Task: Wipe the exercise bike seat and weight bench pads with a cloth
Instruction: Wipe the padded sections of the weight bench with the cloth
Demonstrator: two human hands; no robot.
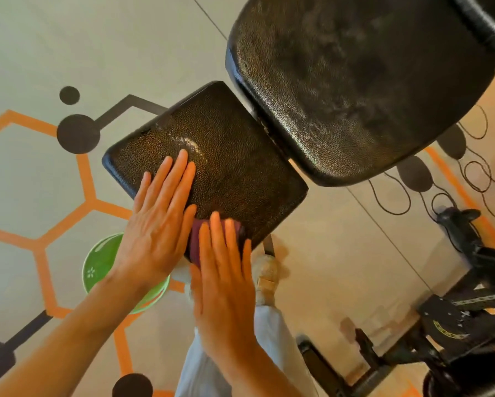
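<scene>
The bench's black textured seat pad (234,167) lies just below me, with a wet streak near its far left part. My left hand (160,216) lies flat on the pad's near left side, fingers straight. My right hand (223,270) presses flat on a dark maroon cloth (196,239) at the pad's near edge; most of the cloth is hidden under the fingers. The larger black back pad (355,90) rises beyond, dusty and smeared.
A green bucket (100,265) stands on the floor under my left wrist. My light trouser leg and shoe (266,273) are below the seat. Black bench frame parts (455,325) and a coiled cable (475,173) lie to the right. The floor carries orange hexagon lines.
</scene>
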